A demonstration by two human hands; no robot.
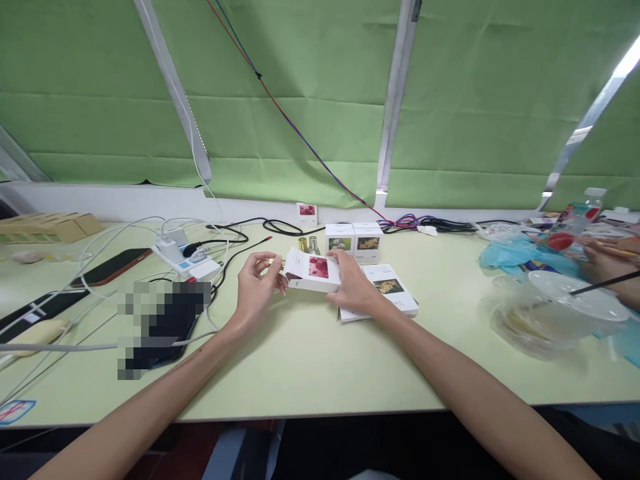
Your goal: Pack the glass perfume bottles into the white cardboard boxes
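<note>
My right hand point(353, 283) grips a white carton point(320, 269) with a pink flower picture, tilted above the table. The carton's left end faces my left hand point(260, 277), whose fingers pinch a small gold-coloured vial point(278, 263) at that end. Most of the vial is hidden by the fingers. Just behind the carton stand a gold vial point(303, 245) and a clear one point(313, 245). Two white boxes point(353, 230) with flower pictures stand side by side behind my right hand. Flat white cartons point(395, 297) lie stacked under my right wrist.
To the left are a power strip point(185, 260), tangled cables and a dark phone point(173, 323). At the right stand a lidded plastic cup point(545, 320) with a black straw and a clear bottle point(575, 223). Another person's hand point(607, 270) is at the right edge.
</note>
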